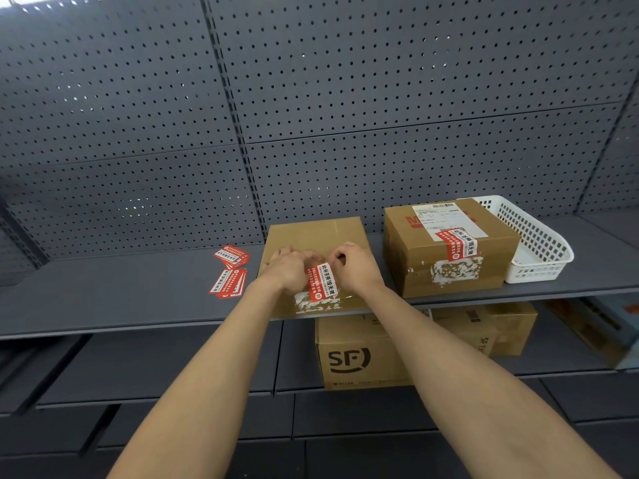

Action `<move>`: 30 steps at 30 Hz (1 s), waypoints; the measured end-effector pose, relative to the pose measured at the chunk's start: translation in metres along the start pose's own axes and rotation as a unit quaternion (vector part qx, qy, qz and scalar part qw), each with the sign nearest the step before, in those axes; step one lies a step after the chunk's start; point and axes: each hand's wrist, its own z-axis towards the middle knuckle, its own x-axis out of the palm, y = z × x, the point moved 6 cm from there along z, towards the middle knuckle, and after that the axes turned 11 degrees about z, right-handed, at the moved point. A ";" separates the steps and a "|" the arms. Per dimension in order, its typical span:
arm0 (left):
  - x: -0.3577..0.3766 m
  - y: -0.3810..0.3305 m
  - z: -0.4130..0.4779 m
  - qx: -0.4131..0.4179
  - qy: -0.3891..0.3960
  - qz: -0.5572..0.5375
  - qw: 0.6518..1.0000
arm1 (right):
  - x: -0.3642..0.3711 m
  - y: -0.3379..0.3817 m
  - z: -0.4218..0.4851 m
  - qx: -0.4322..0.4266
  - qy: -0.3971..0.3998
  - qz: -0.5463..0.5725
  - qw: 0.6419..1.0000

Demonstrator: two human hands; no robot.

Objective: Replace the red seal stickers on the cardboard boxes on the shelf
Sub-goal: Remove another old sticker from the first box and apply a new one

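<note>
A flat cardboard box (318, 233) lies on the grey shelf (121, 295) in front of me. A red seal sticker (323, 281) runs over its front edge, above torn white sticker residue (316, 305). My left hand (288, 269) rests on the box top just left of the sticker. My right hand (356, 267) pinches the sticker's upper end. A second, taller box (449, 250) to the right carries a red seal sticker (456, 244) on its top and front, and a shipping label.
Loose red seal stickers (230, 271) lie in a pile on the shelf left of the flat box. A white plastic basket (539, 243) stands behind the taller box. Below, a box marked SF (359, 354) sits on the lower shelf. Perforated grey panels back the shelving.
</note>
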 end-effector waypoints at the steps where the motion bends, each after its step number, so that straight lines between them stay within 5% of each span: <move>1: 0.000 -0.001 0.000 0.002 0.001 0.006 1.000 | 0.000 0.000 0.000 0.001 0.002 0.000 1.000; 30: 0.006 0.017 0.011 -0.011 0.000 -0.086 0.996 | 0.002 0.003 -0.002 -0.046 0.010 -0.017 0.999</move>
